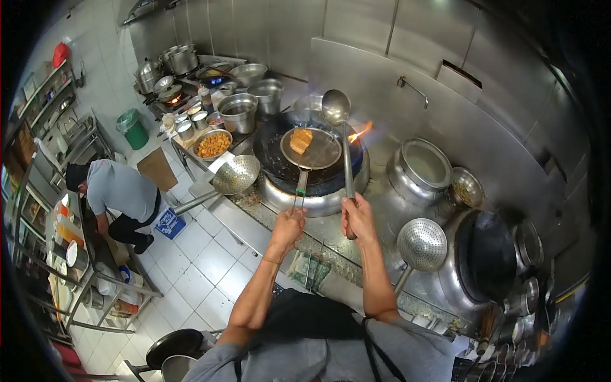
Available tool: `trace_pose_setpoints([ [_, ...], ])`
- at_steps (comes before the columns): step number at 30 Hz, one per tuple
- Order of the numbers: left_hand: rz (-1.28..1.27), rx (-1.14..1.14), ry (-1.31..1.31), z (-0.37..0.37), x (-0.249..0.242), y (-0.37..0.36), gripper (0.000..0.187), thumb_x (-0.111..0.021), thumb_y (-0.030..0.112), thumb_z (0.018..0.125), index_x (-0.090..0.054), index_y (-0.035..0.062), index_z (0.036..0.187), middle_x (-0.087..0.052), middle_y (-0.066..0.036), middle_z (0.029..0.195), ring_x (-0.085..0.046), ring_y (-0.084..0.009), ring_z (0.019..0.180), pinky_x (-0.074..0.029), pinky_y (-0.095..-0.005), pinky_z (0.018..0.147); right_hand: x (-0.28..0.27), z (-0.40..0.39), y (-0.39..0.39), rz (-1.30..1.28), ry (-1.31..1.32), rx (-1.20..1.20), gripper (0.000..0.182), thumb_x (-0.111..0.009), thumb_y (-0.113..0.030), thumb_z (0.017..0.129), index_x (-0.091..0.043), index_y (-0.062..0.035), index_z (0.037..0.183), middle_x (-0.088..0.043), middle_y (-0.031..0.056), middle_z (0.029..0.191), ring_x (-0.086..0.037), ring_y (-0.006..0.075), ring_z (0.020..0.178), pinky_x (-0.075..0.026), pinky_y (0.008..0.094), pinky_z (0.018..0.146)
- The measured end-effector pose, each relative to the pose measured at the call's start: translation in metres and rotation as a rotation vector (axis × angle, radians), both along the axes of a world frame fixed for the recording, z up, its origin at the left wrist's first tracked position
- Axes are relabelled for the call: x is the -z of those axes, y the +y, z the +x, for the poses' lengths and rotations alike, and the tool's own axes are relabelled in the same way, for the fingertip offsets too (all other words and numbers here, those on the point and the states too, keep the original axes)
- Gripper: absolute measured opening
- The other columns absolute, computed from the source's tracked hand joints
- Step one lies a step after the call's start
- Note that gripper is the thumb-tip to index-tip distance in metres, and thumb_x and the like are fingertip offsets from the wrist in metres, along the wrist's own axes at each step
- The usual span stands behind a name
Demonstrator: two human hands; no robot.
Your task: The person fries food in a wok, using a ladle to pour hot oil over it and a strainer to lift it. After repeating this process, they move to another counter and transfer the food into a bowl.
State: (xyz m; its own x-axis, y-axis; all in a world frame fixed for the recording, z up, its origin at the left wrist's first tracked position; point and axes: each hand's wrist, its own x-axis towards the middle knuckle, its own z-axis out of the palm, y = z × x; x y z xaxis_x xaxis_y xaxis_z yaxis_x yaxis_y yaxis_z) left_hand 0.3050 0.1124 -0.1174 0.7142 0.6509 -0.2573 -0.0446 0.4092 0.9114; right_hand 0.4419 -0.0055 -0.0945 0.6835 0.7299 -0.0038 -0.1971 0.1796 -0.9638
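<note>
My left hand (289,227) is closed around the handle of a flat mesh skimmer (324,150), which lies over the big black wok (267,140). On the mesh rests a golden-brown fried piece of food (301,141). In my right hand (358,218) is the long handle of a ladle (335,106); its bowl is raised beyond the skimmer, over the wok's far side. Flames (361,132) rise at the wok's right rim.
A perforated strainer (236,174) lies left of the wok, another strainer (422,244) to the right. Beyond are a large pot (425,163), a second wok (487,254) and a bowl of browned pieces (212,145). A person (121,191) bends at a shelf on the left.
</note>
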Motion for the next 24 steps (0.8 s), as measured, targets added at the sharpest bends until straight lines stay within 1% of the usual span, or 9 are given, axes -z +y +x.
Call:
trace_pose_setpoints([
  [7,0.196,0.101,-0.049,0.011,-0.018,0.000,0.021,-0.041,0.016,0.090,-0.049,-0.0023,0.098,-0.038,0.003,0.054,-0.029,-0.0058,0.037,-0.022,-0.0215,0.034,-0.008,-0.001,0.004,-0.061,0.022,0.057,0.007,-0.049,-0.012,0.085,-0.046,-0.0050,0.083,-0.046,0.0014,0.060,-0.043,0.0084,0.037,-0.036,0.0260,0.029],
  [10,0.097,0.137,-0.076,0.008,-0.019,-0.001,0.022,-0.042,0.016,0.090,-0.049,-0.0028,0.098,-0.038,0.003,0.053,-0.028,-0.0059,0.037,-0.022,-0.0217,0.034,-0.004,0.002,0.000,0.079,0.338,0.006,0.008,-0.051,-0.013,0.084,-0.048,-0.0058,0.087,-0.047,0.0019,0.061,-0.044,0.0084,0.040,-0.036,0.0262,0.030],
  [12,0.054,0.143,-0.093,0.006,-0.017,0.002,0.021,-0.042,0.016,0.090,-0.049,-0.0031,0.097,-0.037,0.003,0.053,-0.028,-0.0060,0.037,-0.022,-0.0217,0.033,0.015,0.013,-0.011,0.336,0.833,-0.230,0.015,-0.052,-0.014,0.084,-0.050,-0.0036,0.094,-0.050,0.0025,0.066,-0.045,0.0091,0.042,-0.036,0.0254,0.030],
  [16,-0.080,0.160,-0.083,0.003,-0.004,0.005,0.023,-0.042,0.015,0.089,-0.049,-0.0043,0.098,-0.039,0.002,0.053,-0.029,-0.0059,0.037,-0.023,-0.0221,0.033,0.028,0.017,-0.017,0.310,0.820,-0.214,0.017,-0.052,-0.014,0.084,-0.051,-0.0038,0.098,-0.050,0.0024,0.067,-0.045,0.0092,0.043,-0.036,0.0248,0.031],
  [18,-0.072,0.142,-0.056,0.003,-0.004,0.006,0.023,-0.042,0.015,0.089,-0.049,-0.0046,0.098,-0.039,0.002,0.053,-0.029,-0.0057,0.037,-0.023,-0.0222,0.033,0.017,0.003,-0.016,0.100,0.475,-0.043,0.013,-0.052,-0.012,0.084,-0.052,-0.0048,0.094,-0.049,0.0017,0.064,-0.045,0.0074,0.044,-0.036,0.0232,0.030],
  [19,0.009,0.126,-0.021,0.003,-0.005,0.006,0.022,-0.042,0.014,0.089,-0.049,-0.0049,0.098,-0.039,0.002,0.053,-0.029,-0.0059,0.037,-0.024,-0.0224,0.033,0.019,0.003,-0.014,0.099,0.477,-0.043,0.013,-0.052,-0.012,0.084,-0.052,-0.0048,0.094,-0.049,0.0017,0.064,-0.045,0.0074,0.044,-0.036,0.0232,0.030],
  [21,0.086,0.104,0.014,0.003,-0.009,0.010,0.022,-0.042,0.013,0.088,-0.049,-0.0052,0.097,-0.039,0.001,0.052,-0.030,-0.0061,0.037,-0.024,-0.0226,0.033,0.028,0.007,-0.006,-0.175,0.044,0.008,0.016,-0.053,-0.010,0.080,-0.053,-0.0009,0.093,-0.052,0.0057,0.064,-0.050,0.0146,0.048,-0.041,0.0306,0.039],
  [22,0.117,0.108,0.028,0.004,-0.011,0.014,0.021,-0.042,0.013,0.088,-0.050,-0.0053,0.096,-0.039,0.001,0.052,-0.030,-0.0066,0.037,-0.025,-0.0228,0.033,0.035,0.012,-0.003,-0.180,0.043,0.003,0.016,-0.053,-0.010,0.080,-0.053,-0.0009,0.093,-0.052,0.0057,0.064,-0.050,0.0146,0.048,-0.041,0.0306,0.039],
  [24,0.139,0.112,0.047,0.007,-0.015,0.020,0.021,-0.042,0.012,0.088,-0.050,-0.0055,0.095,-0.039,0.001,0.052,-0.031,-0.0070,0.037,-0.025,-0.0230,0.033,0.053,0.022,0.002,-0.346,-0.740,0.233,0.028,-0.052,-0.007,0.077,-0.051,0.0038,0.103,-0.054,0.0101,0.065,-0.055,0.0215,0.056,-0.045,0.0335,0.053],
])
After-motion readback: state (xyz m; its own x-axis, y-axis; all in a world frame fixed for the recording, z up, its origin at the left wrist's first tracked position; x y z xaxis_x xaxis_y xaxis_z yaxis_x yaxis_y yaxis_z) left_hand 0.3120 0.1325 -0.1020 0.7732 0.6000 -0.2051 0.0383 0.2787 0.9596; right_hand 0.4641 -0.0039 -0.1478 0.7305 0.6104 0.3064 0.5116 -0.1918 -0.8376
